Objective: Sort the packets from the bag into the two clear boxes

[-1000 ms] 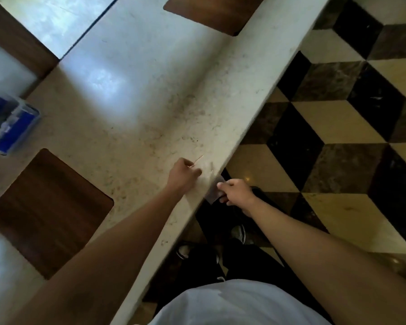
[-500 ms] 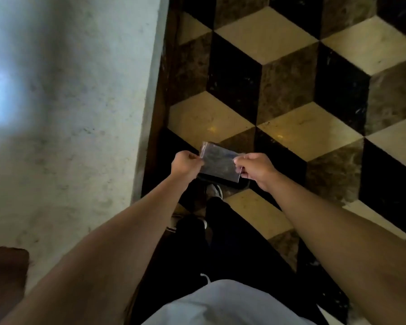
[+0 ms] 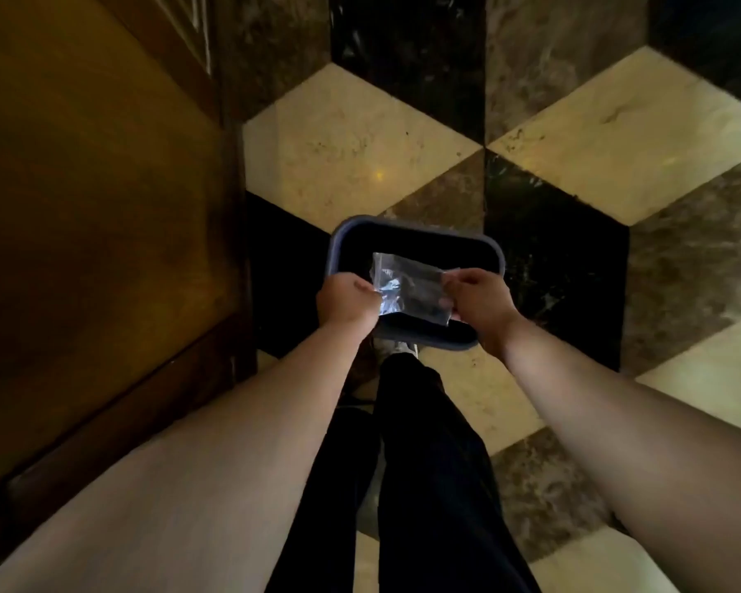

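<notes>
A small clear plastic bag (image 3: 411, 288) is stretched flat between my two hands, held above a dark rectangular bin (image 3: 416, 235) that stands on the floor. My left hand (image 3: 346, 302) pinches the bag's left edge. My right hand (image 3: 476, 302) pinches its right edge. The bag looks see-through, and I cannot tell if anything is inside it. No packets and no clear boxes are in view.
A brown wooden counter side (image 3: 103, 233) fills the left. The floor (image 3: 360, 147) is a cube pattern of cream, brown and black tiles. My dark trouser legs (image 3: 424, 464) and a shoe (image 3: 398, 348) are just below the bin.
My view has swung from the stone countertop down to the floor. Both hands carried the clear bag off the counter edge and now hold it over the dark bin.
</notes>
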{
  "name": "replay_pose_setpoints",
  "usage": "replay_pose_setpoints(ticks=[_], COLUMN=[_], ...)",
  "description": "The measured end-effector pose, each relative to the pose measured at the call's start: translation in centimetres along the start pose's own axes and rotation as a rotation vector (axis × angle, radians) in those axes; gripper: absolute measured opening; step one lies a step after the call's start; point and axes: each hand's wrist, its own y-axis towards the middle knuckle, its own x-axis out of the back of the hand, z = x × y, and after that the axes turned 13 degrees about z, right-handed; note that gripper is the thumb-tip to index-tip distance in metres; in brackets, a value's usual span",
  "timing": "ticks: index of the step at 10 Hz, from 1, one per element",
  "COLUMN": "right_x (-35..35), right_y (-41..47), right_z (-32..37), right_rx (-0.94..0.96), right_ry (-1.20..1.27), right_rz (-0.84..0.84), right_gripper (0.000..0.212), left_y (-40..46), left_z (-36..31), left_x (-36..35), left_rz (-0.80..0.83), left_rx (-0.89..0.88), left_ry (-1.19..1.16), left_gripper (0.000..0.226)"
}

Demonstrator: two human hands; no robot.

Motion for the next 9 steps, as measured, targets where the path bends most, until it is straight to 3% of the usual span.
replay_pose_setpoints(ticks=[3,4,6,9], right_x=[-1.4,-1.3,-0.4,0.0], right_y=[10.2,11.0,8.0,-0.7], right_z=[-4.0,-4.1,-2.6,3.3], right_rx=[-0.043,-0.049,-0.086,-0.047], right_ry=[0.005,-0.076,-0.192,-0.452], right_rz=[0.016,-0.007,0.022,0.071], right_gripper=[0.019,0.041,0.068,0.057], left_y=[10.0,10.2,7.2,-2.8], left_z=[2.4,2.8,2.2,-3.2], left_x=[-4.7,-5.3,-4.2,1.5], left_rz=[0.053,0.107,0.135,0.129], left_rx=[-0.037,-0.056,-0.068,-0.079], left_ry=[0.146,0.253,0.259,0.208], left_gripper=[0.007,0.027,0.045,0.053])
